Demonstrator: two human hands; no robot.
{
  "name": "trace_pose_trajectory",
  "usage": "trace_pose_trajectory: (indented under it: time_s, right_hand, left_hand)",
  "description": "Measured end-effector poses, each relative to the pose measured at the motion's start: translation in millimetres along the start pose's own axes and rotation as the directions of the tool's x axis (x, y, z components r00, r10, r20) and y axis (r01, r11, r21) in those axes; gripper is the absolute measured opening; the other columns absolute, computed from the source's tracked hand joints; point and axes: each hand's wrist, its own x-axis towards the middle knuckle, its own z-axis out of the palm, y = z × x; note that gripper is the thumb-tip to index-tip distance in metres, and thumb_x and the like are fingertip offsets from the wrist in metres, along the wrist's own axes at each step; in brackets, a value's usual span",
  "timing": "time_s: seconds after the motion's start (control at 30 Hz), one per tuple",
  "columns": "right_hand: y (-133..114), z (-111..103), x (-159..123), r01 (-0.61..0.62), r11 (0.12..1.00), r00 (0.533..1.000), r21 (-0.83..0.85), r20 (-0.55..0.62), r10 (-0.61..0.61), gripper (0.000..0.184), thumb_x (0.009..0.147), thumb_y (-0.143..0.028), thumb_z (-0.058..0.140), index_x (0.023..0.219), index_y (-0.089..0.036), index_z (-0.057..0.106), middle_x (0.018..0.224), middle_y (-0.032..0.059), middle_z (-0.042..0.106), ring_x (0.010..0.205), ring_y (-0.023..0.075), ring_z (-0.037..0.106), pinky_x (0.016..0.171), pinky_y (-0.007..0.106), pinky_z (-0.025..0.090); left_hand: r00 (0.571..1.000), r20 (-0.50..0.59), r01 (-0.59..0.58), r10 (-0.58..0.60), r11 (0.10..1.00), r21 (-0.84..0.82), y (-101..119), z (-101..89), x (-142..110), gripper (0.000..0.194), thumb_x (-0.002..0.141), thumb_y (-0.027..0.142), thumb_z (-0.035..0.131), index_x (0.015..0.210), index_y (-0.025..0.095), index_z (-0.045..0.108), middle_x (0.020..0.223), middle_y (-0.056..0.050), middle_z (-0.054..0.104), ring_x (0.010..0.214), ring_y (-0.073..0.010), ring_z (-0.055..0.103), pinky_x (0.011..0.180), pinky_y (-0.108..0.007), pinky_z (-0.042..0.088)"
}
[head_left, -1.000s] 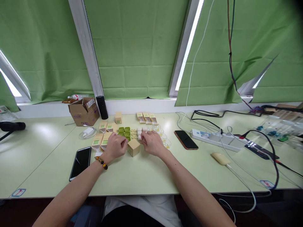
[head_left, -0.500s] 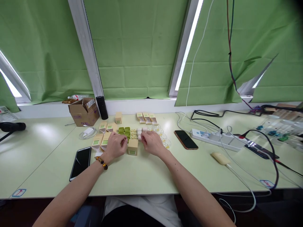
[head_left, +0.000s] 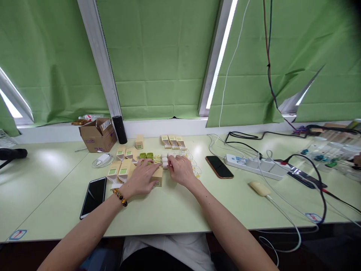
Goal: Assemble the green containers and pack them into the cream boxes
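Left hand (head_left: 142, 177), centre of the frame: partly open, fingers extended and apart, lying over the box (head_left: 158, 176); the thumb sits low at the near face and the fingers reach across the top. Contact appears likely, but whether the hand has a firm hold cannot be determined. Right hand (head_left: 180, 170), just right of centre: fingers curled inward, tips drawn together near the white rolls (head_left: 164, 165); whether anything is pinched between them cannot be told, as the knuckles conceal it. The box stands on the table (head_left: 169, 210) at mid-frame, between the two hands, its left part covered by the left hand. A bead bracelet (head_left: 120, 197) is on the left wrist. Directly above the box in the frame are green cups (head_left: 143, 155), partly hidden by the left fingers, and small yellow pieces (head_left: 157, 159). Clear cups (head_left: 196, 171) lie to the right of the right hand, partly obscured by it. Open cartons (head_left: 123, 168) are grouped left of the left hand. A phone (head_left: 94, 195) lies at lower left, and a second phone (head_left: 219, 166) right of centre.
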Motion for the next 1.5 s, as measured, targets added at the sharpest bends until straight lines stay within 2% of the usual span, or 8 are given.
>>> trace_pose_trajectory:
  time_s: [0.3,0.47,0.67,0.87,1.03,1.17,1.33,1.5]
  right_hand:
    - [-3.2,-3.8,0.1,-0.041,0.999,0.998,0.020,-0.043,0.041,0.017,0.097,-0.024,0.063,0.113,-0.020,0.065,0.086,0.0085,0.077,0.081,0.0260,0.068,0.076,0.036,0.032]
    - [-3.0,-9.4,0.5,-0.077,0.996,0.995,0.044,-0.066,0.080,0.018,0.097,-0.023,0.061,0.115,-0.020,0.064,0.085,0.0071,0.079,0.078,0.0258,0.069,0.076,0.035,0.034]
    - [-2.9,-10.2,0.1,-0.121,0.991,0.989,0.060,-0.078,0.125,0.019,0.099,-0.023,0.057,0.117,-0.020,0.063,0.082,0.0051,0.079,0.076,0.0247,0.069,0.077,0.035,0.035]
    - [-5.7,-7.3,-1.0,-0.098,0.993,0.993,0.059,-0.066,0.102,0.023,0.101,-0.025,0.054,0.122,-0.020,0.063,0.086,0.0051,0.079,0.078,0.0233,0.069,0.078,0.033,0.035]
    - [-10.5,-2.3,-1.8,-0.053,0.998,0.998,0.046,-0.036,0.055,0.024,0.099,-0.022,0.055,0.121,-0.019,0.063,0.085,0.0057,0.078,0.078,0.0230,0.069,0.076,0.033,0.033]
    - [-13.3,-0.3,-3.0,-0.021,0.999,0.999,0.028,-0.031,0.022,0.025,0.100,-0.024,0.054,0.122,-0.019,0.064,0.083,0.0065,0.076,0.076,0.0230,0.068,0.076,0.034,0.033]
    - [-14.9,-3.8,-2.0,-0.028,0.999,1.000,0.037,-0.009,0.029,0.026,0.100,-0.024,0.055,0.123,-0.018,0.064,0.082,0.0064,0.076,0.077,0.0234,0.068,0.077,0.034,0.033]
    - [-17.1,-5.4,-1.1,-0.023,0.999,1.000,0.037,-0.013,0.024,0.027,0.099,-0.024,0.056,0.124,-0.018,0.064,0.086,0.0068,0.077,0.079,0.0237,0.069,0.077,0.034,0.033]
  left_hand:
    - [0.986,0.164,-0.011,-0.003,0.996,0.085,9.5,-15.0,20.4,0.051,0.081,0.021,0.072,0.130,0.021,0.058,0.111,-0.012,0.071,0.105,-0.0335,0.061,0.098,-0.051,0.038]
    - [0.965,0.261,-0.050,0.022,0.993,0.104,3.4,-31.5,48.5,0.038,0.078,0.018,0.068,0.116,0.021,0.061,0.099,-0.009,0.070,0.096,-0.0305,0.063,0.090,-0.045,0.041]
    - [0.976,0.195,0.041,-0.095,0.964,0.263,-47.0,-47.0,116.6,0.036,0.076,0.015,0.065,0.112,0.019,0.064,0.111,-0.013,0.072,0.107,-0.0327,0.062,0.094,-0.046,0.039]
    - [0.903,0.221,0.260,-0.367,0.879,0.399,-110.4,-20.8,163.5,0.037,0.074,0.017,0.069,0.111,0.017,0.067,0.114,-0.016,0.072,0.113,-0.0336,0.061,0.100,-0.047,0.035]
    - [0.872,0.211,0.322,-0.442,0.842,0.432,-139.9,16.8,163.3,0.039,0.076,0.020,0.069,0.115,0.015,0.069,0.116,-0.020,0.070,0.118,-0.0368,0.057,0.111,-0.054,0.028]
    - [0.860,0.200,0.351,-0.469,0.829,0.435,-145.0,32.5,156.0,0.049,0.077,0.020,0.069,0.125,0.015,0.065,0.122,-0.021,0.069,0.133,-0.0405,0.047,0.117,-0.060,0.022]
    - [0.853,0.143,0.410,-0.502,0.814,0.411,-127.1,31.2,146.9,0.058,0.081,0.019,0.064,0.139,0.012,0.054,0.144,-0.026,0.054,0.142,-0.0430,0.039,0.115,-0.059,0.031]
    - [0.803,0.216,0.465,-0.555,0.811,0.354,-97.3,28.8,137.2,0.041,0.083,0.022,0.063,0.124,0.013,0.062,0.143,-0.024,0.048,0.111,-0.0339,0.066,0.092,-0.046,0.053]
